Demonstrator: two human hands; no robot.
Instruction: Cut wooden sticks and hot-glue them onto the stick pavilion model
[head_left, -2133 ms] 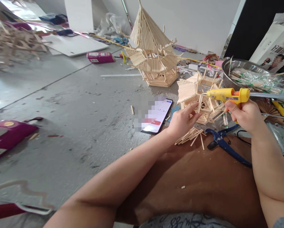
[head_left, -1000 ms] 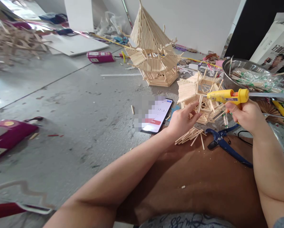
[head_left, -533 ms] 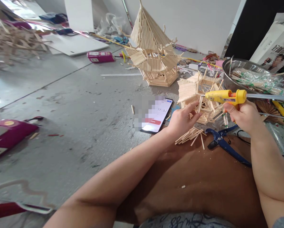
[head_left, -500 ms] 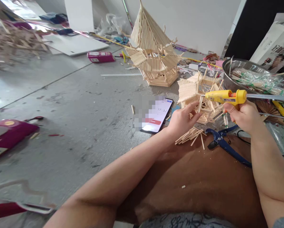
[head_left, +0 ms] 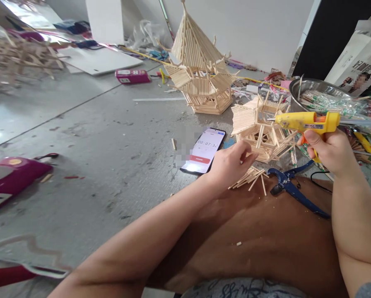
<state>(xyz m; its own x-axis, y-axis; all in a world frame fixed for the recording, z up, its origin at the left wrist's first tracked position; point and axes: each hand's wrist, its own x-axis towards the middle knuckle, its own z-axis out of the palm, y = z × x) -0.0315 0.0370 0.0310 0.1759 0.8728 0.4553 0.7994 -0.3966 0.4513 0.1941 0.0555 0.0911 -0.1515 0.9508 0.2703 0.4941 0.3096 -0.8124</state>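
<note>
My right hand (head_left: 328, 151) is closed round the grip of a yellow glue gun (head_left: 306, 121). The gun's nozzle points left at the top of a small, partly built model of wooden sticks (head_left: 254, 128). My left hand (head_left: 230, 165) hovers just in front of the model, above a loose pile of sticks (head_left: 250, 177). Its fingertips are pinched together, and I cannot make out what is between them. A finished stick pagoda (head_left: 201, 78) stands on the floor behind.
A phone (head_left: 205, 151) with a running timer lies left of my left hand. Blue pliers (head_left: 292, 188) lie by the stick pile. A steel bowl (head_left: 316, 87) of wrapped sticks stands at the right. Magenta boxes (head_left: 7, 176) and a white board (head_left: 98, 60) lie on the grey floor.
My left hand has drawn back from the model and down toward the stick pile. The glue gun has shifted a little to the right and up.
</note>
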